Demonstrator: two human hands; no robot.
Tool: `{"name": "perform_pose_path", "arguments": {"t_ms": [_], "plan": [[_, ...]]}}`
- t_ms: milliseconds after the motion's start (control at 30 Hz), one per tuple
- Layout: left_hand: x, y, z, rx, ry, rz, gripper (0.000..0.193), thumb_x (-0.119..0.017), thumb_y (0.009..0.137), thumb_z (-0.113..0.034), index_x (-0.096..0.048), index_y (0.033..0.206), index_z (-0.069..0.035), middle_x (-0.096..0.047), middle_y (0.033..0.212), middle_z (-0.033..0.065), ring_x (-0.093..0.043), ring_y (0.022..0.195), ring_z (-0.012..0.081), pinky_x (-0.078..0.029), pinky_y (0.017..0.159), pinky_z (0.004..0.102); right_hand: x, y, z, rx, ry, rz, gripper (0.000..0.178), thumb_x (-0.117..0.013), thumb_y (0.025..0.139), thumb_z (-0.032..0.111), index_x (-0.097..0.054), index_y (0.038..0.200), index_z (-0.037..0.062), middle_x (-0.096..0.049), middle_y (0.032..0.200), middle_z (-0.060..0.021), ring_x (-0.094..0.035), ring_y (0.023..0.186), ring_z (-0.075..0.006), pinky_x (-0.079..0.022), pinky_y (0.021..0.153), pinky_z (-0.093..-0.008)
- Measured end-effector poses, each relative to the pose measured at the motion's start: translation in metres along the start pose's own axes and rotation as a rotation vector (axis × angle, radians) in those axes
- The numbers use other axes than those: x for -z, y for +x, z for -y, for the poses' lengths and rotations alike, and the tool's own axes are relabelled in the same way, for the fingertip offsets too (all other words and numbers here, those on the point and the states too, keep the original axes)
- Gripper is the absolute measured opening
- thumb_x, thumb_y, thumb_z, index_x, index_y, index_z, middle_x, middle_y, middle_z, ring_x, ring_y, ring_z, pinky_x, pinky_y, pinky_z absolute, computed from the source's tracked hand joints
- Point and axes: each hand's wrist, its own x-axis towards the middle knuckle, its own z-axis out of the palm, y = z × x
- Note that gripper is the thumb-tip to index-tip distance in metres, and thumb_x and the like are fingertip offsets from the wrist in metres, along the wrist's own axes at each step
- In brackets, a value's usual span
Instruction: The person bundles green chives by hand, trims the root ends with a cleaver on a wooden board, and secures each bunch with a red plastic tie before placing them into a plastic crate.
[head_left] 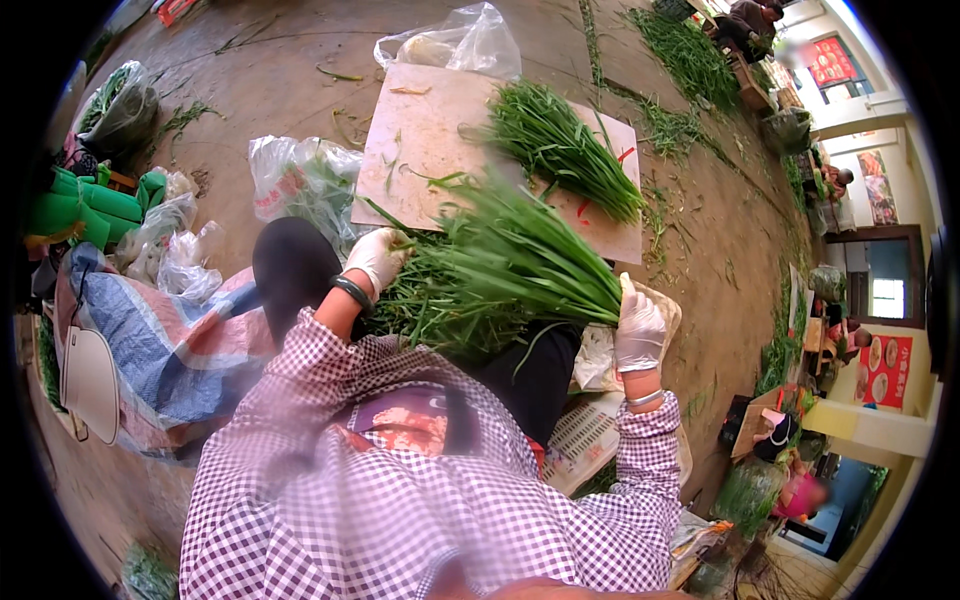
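My right hand (642, 328), in a thin white glove, is closed round the thick ends of a large bunch of green chives (545, 262). The bunch fans out to the left above my lap, its far leaves smeared by motion. My left hand (378, 258), also gloved, is pinched at the left side of the bunch, with a chive stalk at its fingertips. Loose chives (440, 315) lie in a heap across my lap between both hands. Beyond them, another neat chive bunch (565, 150) rests on a pale board (430, 130).
Clear plastic bags lie at the board's far edge (455, 45) and left side (300, 185). A striped woven sack (160, 340) is at my left. A white plastic basket (585, 445) stands by my right leg. Several people work amid greens along the right wall.
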Motion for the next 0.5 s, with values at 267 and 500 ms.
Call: {"name": "perform_pose_path", "arguments": {"t_ms": [267,500], "plan": [[0.006,-0.006,-0.003,-0.021,-0.290,-0.100,0.014,-0.077,0.081,-0.009,-0.069,0.091,-0.002,-0.066,0.076,0.0008,-0.058,0.070,0.0088,-0.049,0.067,0.0261,-0.006,-0.003,-0.005,-0.012,0.079,-0.002,0.044,-0.052,0.088,0.006,-0.052,0.132,0.0135,-0.052,0.080,-0.0043,-0.057,0.070,-0.0212,-0.049,0.063,-0.0352],[0.011,-0.019,-0.030,-0.266,-0.547,-0.198,0.013,-0.068,0.087,0.003,-0.069,0.098,-0.003,-0.065,0.090,-0.0021,-0.058,0.081,0.0058,-0.049,0.075,0.0211,-0.011,-0.006,0.002,-0.001,0.054,0.041,0.042,-0.052,0.089,0.007,-0.054,0.130,0.0144,-0.051,0.078,-0.0036,-0.057,0.069,-0.0207,-0.048,0.061,-0.0352]]}}
